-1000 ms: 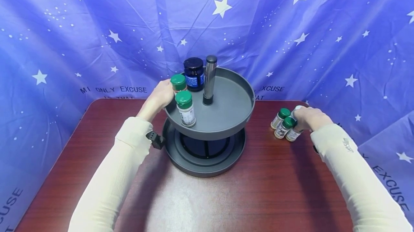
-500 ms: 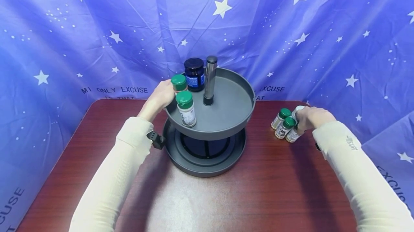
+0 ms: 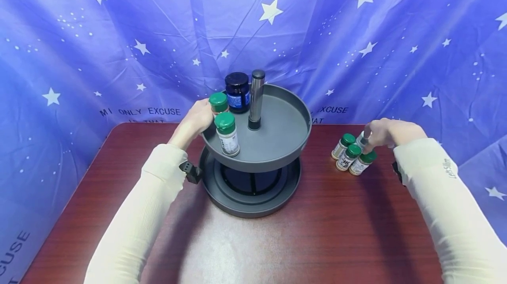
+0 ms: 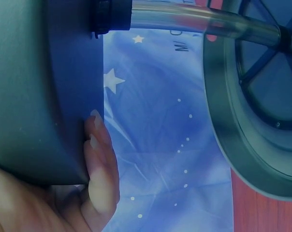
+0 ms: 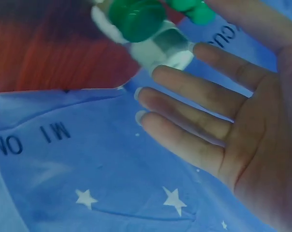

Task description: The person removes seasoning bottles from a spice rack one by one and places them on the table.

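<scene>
My left hand [image 3: 198, 118] grips the left rim of a grey two-tier turntable rack [image 3: 281, 132]. In the left wrist view its fingers [image 4: 101, 181] curl under the upper tray. On that tray stand a front spice jar [image 3: 228, 138] with a green lid, another green-lidded jar [image 3: 218, 100] behind it, and a dark jar [image 3: 237, 92] with a blue label. My right hand [image 3: 390, 132] is at the far right, fingertips at a white-capped jar [image 5: 171, 48] it partly hides. In the right wrist view its fingers are straight and spread.
Three green-lidded spice jars cluster beside the white-capped one: a left jar [image 3: 341, 146], a front jar [image 3: 348, 157] and a right jar [image 3: 361, 165]. A metal post [image 3: 256, 101] rises from the upper tray. Behind the red-brown table [image 3: 317, 231] hangs a blue star curtain [image 3: 166, 24].
My right hand has drawn up and to the right, uncovering the right jar's green lid and changing how much of the white-capped jar shows. My left hand stays on the tray rim.
</scene>
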{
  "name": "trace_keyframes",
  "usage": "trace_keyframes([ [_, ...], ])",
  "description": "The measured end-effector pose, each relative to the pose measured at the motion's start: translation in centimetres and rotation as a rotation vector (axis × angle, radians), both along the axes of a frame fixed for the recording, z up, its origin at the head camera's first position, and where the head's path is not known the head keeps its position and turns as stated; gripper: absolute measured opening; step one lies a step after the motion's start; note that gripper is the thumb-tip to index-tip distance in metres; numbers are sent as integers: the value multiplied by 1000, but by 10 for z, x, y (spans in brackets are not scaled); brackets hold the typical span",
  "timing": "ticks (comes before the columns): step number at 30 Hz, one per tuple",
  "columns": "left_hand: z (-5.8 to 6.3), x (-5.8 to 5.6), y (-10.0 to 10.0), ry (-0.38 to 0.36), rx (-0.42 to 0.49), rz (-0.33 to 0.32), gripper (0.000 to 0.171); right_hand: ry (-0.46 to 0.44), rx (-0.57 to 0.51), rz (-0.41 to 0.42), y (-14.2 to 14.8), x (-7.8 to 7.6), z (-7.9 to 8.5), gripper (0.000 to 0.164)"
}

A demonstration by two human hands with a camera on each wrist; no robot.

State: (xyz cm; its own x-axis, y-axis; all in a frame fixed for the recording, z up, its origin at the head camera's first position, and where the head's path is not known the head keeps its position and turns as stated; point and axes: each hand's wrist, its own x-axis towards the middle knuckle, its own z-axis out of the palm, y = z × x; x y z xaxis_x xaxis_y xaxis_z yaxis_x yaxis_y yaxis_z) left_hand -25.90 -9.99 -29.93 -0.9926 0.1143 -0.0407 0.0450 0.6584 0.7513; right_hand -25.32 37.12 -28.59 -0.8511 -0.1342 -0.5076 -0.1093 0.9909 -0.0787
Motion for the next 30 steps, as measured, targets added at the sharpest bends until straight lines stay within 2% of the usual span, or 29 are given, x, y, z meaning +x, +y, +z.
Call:
trace_keyframes([
  [4,0,0,0,-7,4,3,46,32,-31,3,-3,-4,12,73],
  [8,-1,0,0,-6,3,3,47,42,-58,-30,-7,-6,23,79],
  [17,0,0,1,-15,1,3,48,163,-174,-18,-6,-6,42,73],
  [23,1,1,1,-32,-2,12,50,212,-181,7,-9,-4,54,76],
  [30,1,1,1,-33,1,11,53,232,-134,53,-30,-3,71,82],
])
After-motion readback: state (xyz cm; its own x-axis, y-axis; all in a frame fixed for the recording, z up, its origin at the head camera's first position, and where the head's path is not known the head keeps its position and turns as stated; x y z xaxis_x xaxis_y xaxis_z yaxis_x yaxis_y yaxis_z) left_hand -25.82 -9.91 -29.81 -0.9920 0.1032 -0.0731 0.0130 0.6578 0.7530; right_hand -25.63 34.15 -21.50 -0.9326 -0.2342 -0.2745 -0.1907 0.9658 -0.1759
